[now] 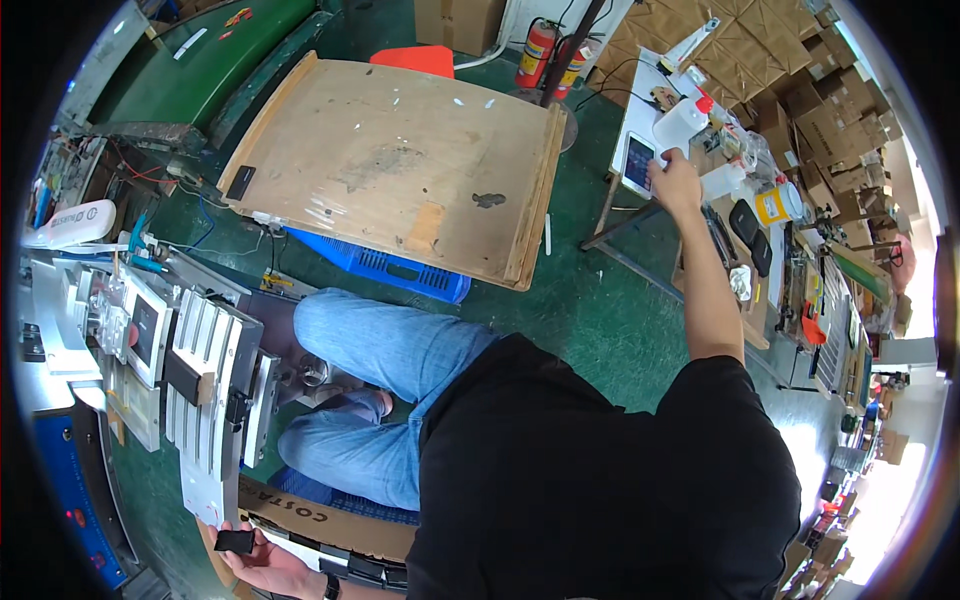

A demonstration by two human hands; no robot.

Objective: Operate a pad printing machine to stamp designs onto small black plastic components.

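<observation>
My left hand, at the lower left, is closed on a small flat black rectangular piece, held beside the metal fixture. A similar black piece lies on that fixture. On the far right, my right arm stretches out to a white table. There my right hand has its fingers curled at the edge of a white-framed phone with a lit screen. The phone rests on the table, and the undersides of these fingers are hidden.
A wooden board table with another black piece stands ahead, a blue crate under it. Beside my legs is a cardboard box holding several black pieces. White bottles and a yellow-labelled tub surround the phone. Fire extinguishers stand behind.
</observation>
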